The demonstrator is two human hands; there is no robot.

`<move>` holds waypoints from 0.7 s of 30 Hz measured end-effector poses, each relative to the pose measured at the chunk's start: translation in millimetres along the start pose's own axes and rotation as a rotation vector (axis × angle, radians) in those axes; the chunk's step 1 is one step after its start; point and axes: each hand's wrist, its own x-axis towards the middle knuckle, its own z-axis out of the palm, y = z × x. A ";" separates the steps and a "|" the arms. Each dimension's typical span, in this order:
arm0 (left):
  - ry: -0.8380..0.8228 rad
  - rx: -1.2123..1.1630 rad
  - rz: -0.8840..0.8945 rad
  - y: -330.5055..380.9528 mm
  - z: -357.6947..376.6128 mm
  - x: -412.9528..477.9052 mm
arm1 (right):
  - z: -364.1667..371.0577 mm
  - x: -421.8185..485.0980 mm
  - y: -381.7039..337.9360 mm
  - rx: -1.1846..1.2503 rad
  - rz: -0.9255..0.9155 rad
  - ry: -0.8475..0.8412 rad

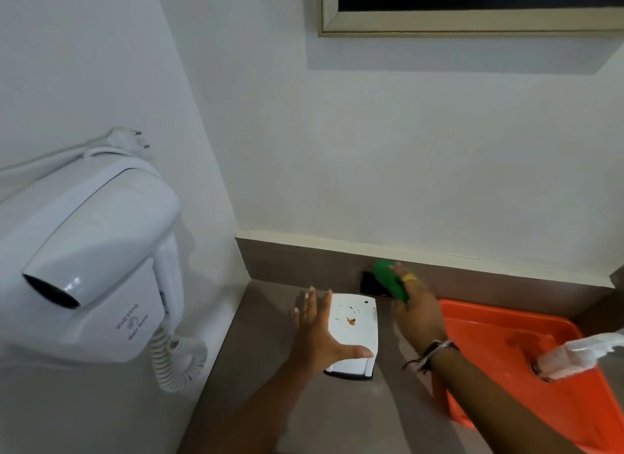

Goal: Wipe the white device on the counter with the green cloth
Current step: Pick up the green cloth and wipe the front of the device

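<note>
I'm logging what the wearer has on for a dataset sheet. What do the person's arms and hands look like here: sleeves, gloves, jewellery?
Both forearms are bare: no sleeves or gloves in view. The right hand has a cluster of thin bracelets or cords at the wrist, dark and pale strands with loose ends, and a yellow band around one finger. The left hand wears nothing visible, with no ring or watch.

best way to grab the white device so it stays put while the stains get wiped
Pinch the white device by its long side edges near the lower end, coming from the left as the left hand does now. It lies flat and thin on the counter, so that probably keeps the stained top clear for the green cloth in the right hand.
</note>
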 end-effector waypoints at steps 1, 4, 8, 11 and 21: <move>-0.001 0.008 -0.006 0.2 -0.7 -0.3 | 9.6 -0.8 -6.1 -0.075 -0.104 -0.134; -0.021 0.012 0.014 -3.8 0.7 -0.2 | 36.9 -5.6 -11.7 -0.358 -0.350 -0.505; 0.002 -0.006 0.040 -8.7 4.2 0.4 | 36.0 0.9 -9.1 -0.443 -0.438 -0.666; 0.017 0.000 0.054 -9.6 6.5 0.2 | 28.3 1.2 -8.4 -0.511 -0.509 -0.757; 0.012 0.070 0.071 -9.7 5.5 2.4 | 26.2 -7.6 13.0 -0.557 -0.524 -0.674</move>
